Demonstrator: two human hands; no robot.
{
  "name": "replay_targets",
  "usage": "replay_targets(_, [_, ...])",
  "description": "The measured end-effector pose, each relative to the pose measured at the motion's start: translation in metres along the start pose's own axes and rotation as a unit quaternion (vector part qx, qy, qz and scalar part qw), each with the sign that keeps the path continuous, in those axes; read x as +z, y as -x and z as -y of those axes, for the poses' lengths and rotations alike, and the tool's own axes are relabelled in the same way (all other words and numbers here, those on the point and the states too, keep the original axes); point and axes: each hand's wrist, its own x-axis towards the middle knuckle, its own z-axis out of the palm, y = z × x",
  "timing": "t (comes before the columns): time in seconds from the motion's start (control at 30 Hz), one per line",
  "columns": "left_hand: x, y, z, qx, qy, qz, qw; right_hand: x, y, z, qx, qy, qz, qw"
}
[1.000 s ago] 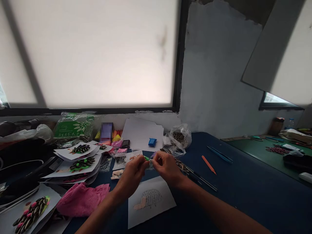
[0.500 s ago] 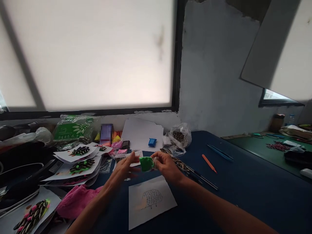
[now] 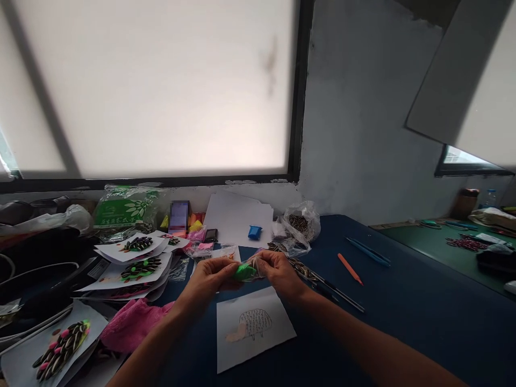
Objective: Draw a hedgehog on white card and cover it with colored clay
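Note:
A packet of green modelling clay (image 3: 244, 272) in clear plastic is held level between both hands. My left hand (image 3: 213, 273) pinches its left end with closed fingers. At the other end, my right hand (image 3: 278, 270) grips the crumpled clear wrapper. Just below them lies a white sheet of paper (image 3: 278, 322) with a drawn outline of a rounded, legged animal. A light peach patch covers the drawing's left part.
Paper cards with sunflower seed designs (image 3: 141, 269) are stacked at the left, beside a pink cloth (image 3: 131, 328). A blue clay packet (image 3: 255, 232), a bag of seeds (image 3: 302, 223), an orange pen (image 3: 350, 269) and blue tweezers (image 3: 367, 251) lie farther back.
My left hand's fingers were apart beside the green clay packet; they have closed on its left end. The right hand still holds the wrapper. The view has shifted slightly.

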Motion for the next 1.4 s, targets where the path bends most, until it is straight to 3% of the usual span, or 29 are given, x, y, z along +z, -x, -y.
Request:
replay_targets(0.17, [0.004,0.004,-0.006,0.038,-0.062,-0.051,0.996,0.002,0.001,-0.003,0.006,0.009,0.01,1.0])
replay_targets(0.4, [0.001,0.005,-0.008,0.085,-0.129,-0.106,0.982,-0.001,0.003,-0.007,-0.014,0.071,-0.063,0.995])
replay_targets(0.73, [-0.002,0.004,0.002,0.099,-0.216,-0.106,0.966,-0.004,0.0,-0.004,0.056,0.06,-0.014,0.997])
replay_targets(1.13, [0.0,0.002,0.008,0.159,-0.286,-0.153,0.932,0.007,0.008,-0.017,0.13,-0.055,0.033,0.989])
replay_targets(1.27, [-0.001,0.001,0.01,0.142,-0.252,-0.136,0.948,0.007,0.009,-0.017,0.136,-0.059,0.043,0.988])
replay_targets(1.4, [-0.004,0.0,0.005,0.083,-0.176,-0.047,0.98,0.003,0.007,-0.015,0.109,-0.056,0.018,0.992])
